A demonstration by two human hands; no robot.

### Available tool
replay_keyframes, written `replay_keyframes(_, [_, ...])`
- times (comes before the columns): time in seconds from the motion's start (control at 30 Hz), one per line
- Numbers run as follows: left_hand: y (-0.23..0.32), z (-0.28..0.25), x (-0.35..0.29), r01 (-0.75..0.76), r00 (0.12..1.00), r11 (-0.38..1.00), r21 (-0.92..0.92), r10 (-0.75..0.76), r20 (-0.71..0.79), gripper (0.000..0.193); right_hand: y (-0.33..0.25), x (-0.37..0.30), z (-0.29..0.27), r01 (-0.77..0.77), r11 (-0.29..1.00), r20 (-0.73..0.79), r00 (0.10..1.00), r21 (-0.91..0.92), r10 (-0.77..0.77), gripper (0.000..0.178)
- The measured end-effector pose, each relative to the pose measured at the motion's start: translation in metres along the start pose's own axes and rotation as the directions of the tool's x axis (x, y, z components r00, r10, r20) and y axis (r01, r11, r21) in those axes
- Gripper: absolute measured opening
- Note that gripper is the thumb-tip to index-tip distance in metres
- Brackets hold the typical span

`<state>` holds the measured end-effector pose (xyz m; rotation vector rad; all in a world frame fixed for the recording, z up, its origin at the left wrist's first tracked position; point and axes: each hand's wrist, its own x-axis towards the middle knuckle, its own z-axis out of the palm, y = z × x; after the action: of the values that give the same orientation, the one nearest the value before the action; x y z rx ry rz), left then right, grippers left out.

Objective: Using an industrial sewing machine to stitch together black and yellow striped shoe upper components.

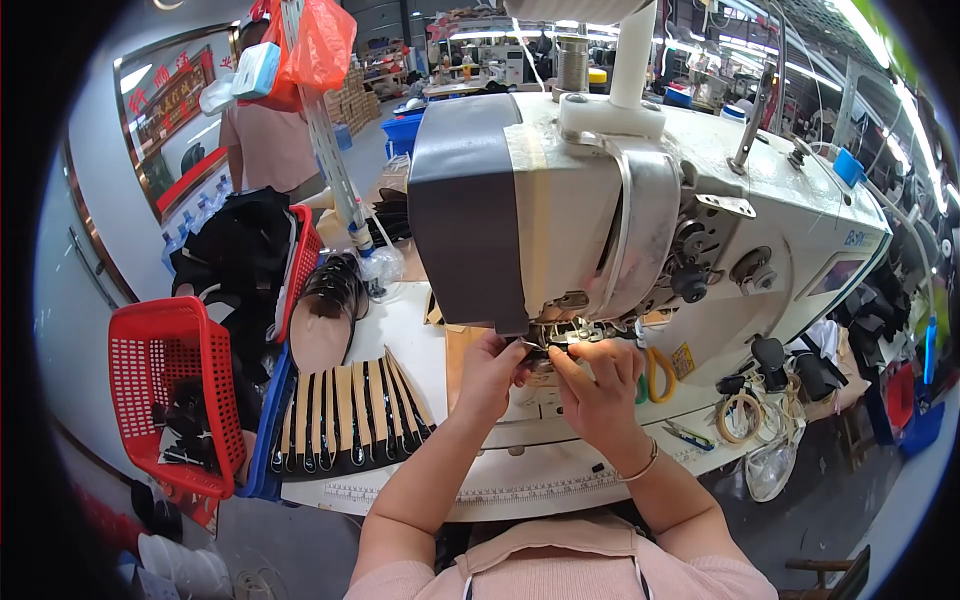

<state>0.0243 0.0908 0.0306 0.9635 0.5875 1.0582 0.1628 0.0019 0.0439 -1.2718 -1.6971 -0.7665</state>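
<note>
Working at frame centre, the left hand (492,372) and right hand (598,385) pinch something small under the sewing machine (640,210) needle; fingertips should stay clear.

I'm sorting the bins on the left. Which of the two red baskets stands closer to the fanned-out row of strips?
The lower red basket, lying open toward the camera at the table's left edge. The other red basket stands higher up, behind the heap of black pieces, farther from the strips.

Bright, even light falls from ceiling tube lamps (880,40) far above the hands (560,375), with glare along those tubes. Beneath the hands shadows stay soft. Fisheye bending curves edges; corners are black. Focus stays sharp centrally.
</note>
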Motion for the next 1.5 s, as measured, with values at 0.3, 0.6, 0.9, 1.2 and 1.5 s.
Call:
replay_keyframes(0.3, [0.006,-0.004,0.007,0.107,0.993,0.992,-0.065,-0.104,0.048,0.009,0.004,-0.011,0.014,-0.021,0.999,-0.05,0.998,0.049,0.023,0.032])
replay_keyframes(0.6, [0.003,-0.005,0.01,0.14,0.986,0.99,-0.035,-0.136,0.093,0.011,0.002,-0.062,0.045,-0.038,0.996,0.033,0.999,0.084,0.036,0.064])
replay_keyframes(0.9, [0.001,-0.005,0.003,0.108,0.993,0.993,-0.043,-0.106,0.057,0.009,-0.001,-0.066,0.047,-0.035,0.99,0.052,0.998,0.137,0.028,0.07])
replay_keyframes(1.2, [0.005,-0.001,-0.001,0.122,0.987,0.992,-0.007,-0.121,0.103,0.014,-0.006,-0.068,0.044,-0.08,0.988,0.068,0.995,0.133,0.072,0.064])
replay_keyframes(1.5, [0.005,0.002,0.002,0.135,0.983,0.991,-0.003,-0.133,0.125,0.01,-0.005,-0.069,0.044,-0.101,0.985,0.066,0.994,0.142,0.092,0.065])
